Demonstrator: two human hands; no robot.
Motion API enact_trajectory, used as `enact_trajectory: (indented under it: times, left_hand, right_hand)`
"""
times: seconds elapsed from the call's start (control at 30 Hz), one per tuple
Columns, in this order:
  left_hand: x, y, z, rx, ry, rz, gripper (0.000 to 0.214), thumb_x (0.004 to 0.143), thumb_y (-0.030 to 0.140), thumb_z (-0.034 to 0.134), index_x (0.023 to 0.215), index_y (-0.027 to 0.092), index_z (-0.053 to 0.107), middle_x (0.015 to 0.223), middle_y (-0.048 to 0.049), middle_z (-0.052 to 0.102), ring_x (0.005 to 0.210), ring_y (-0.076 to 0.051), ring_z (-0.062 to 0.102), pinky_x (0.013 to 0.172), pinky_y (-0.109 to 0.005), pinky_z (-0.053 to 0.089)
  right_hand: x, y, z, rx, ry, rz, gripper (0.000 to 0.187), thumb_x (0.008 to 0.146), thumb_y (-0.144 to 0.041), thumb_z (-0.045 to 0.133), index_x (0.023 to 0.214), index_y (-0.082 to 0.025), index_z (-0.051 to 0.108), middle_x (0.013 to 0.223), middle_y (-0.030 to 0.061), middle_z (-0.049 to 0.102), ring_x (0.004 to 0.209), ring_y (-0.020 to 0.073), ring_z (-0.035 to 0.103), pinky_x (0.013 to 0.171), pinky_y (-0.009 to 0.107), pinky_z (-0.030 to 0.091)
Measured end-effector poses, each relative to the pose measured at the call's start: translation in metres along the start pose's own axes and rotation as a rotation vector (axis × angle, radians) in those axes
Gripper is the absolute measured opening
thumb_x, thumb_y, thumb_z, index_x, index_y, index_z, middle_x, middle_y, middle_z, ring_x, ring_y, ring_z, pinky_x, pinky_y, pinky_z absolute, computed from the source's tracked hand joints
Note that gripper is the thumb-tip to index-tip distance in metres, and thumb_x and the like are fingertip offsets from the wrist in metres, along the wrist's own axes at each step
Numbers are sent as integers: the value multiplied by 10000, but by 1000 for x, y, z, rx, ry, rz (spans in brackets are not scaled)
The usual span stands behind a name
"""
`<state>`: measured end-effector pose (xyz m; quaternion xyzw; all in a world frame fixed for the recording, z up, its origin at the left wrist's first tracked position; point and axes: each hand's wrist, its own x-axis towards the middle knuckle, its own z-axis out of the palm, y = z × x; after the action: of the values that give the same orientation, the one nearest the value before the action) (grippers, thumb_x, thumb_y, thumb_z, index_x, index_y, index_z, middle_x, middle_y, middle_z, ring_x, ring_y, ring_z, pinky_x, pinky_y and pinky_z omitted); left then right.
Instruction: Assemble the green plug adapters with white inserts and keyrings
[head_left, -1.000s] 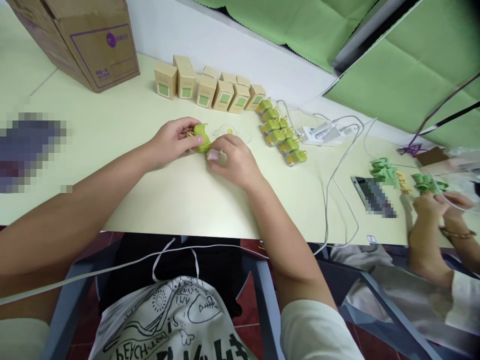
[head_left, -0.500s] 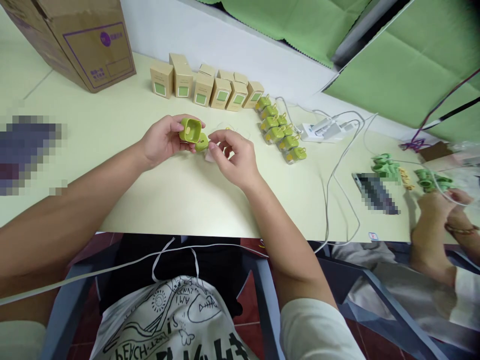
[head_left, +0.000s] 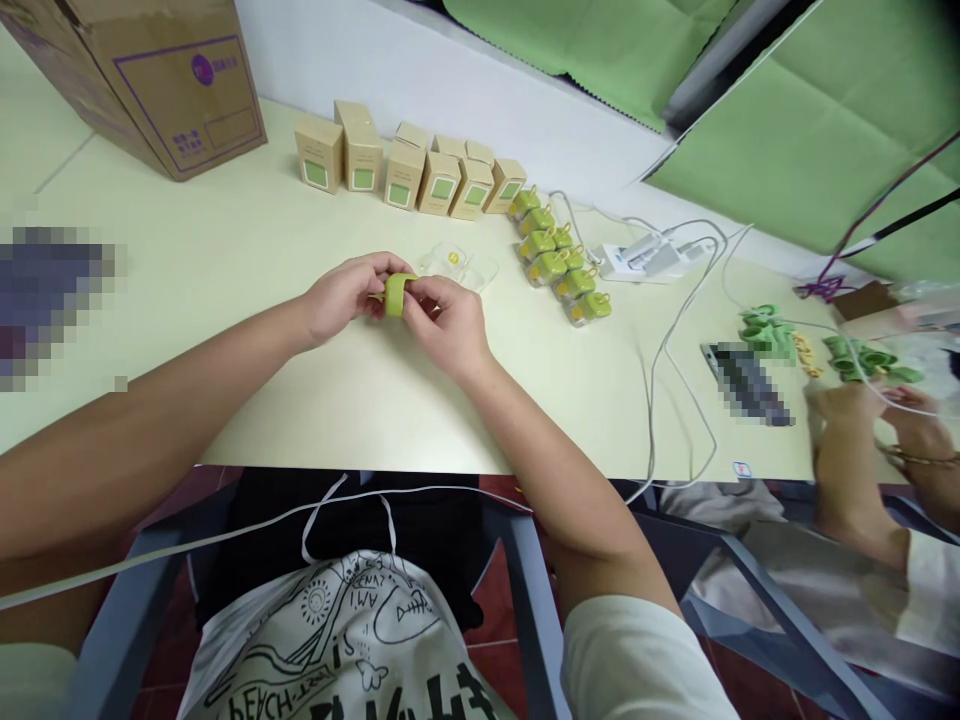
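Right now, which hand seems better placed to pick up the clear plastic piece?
Probably the right hand: the clear plastic piece lies just beyond it, farther from the left hand. Both touch the green case, so the right would first have to come away.

Green case (head_left: 394, 297) now turned, hollow out of sight, right fingers (head_left: 427, 290) closer in at its edge
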<state>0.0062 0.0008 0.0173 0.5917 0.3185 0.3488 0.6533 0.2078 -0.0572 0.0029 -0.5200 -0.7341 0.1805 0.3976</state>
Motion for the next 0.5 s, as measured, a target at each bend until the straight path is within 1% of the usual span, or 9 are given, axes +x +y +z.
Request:
enact_trajectory:
  times: [0.07,0.13,0.2,0.27,0.33,0.4,0.5]
  left_hand:
    - [-2,0,4,26,-35,3,326,779,297,730,1094,245,801,1021,-57,734,846,-212,638,730,-333,472]
    - [-5,0,10,70,-49,16,383,774,296,754,1152,262,804,1091,-50,760,888,-209,647,726,-319,464]
    - [-7,-2,14,108,-28,32,434,791,288,757,1224,282,790,1146,-43,764,920,-211,643,726,-312,462]
    - [-9,-3,16,133,0,35,458,826,275,735,1283,293,767,1136,-38,744,910,-210,626,728,-311,461]
    - [-11,-3,16,155,14,48,435,882,269,717,1315,290,749,1116,-36,718,908,-207,618,750,-313,475]
    - [-13,-3,15,194,18,92,373,961,291,716,1334,285,738,1124,-37,707,948,-210,637,803,-317,510]
    - [-13,-3,12,273,25,184,299,1080,392,746,1360,286,733,1121,-37,712,979,-216,667,880,-344,561]
  right_hand:
    - [0,-1,1,42,-8,42,221,1132,-351,700,1175,-256,894,1076,68,903,932,233,815,950,397,694]
    - [-1,-2,0,92,-24,86,217,1120,-369,720,1191,-259,893,1081,63,923,926,234,832,937,395,709]
    - [-1,-4,0,130,-32,112,201,1103,-360,737,1170,-254,895,1049,54,927,905,229,834,918,386,712]
    - [-1,-5,1,150,-25,104,181,1090,-336,750,1134,-249,903,1041,47,926,891,217,826,926,379,709]
    - [-2,-5,1,167,-13,72,169,1079,-299,755,1098,-248,915,1042,42,917,895,204,817,946,372,698]
    - [-1,-3,2,169,-6,46,167,1073,-277,758,1053,-249,922,1009,35,894,902,195,805,946,359,683]
    - [0,-1,1,182,14,48,182,1077,-332,787,981,-249,918,925,28,848,862,183,769,895,341,672]
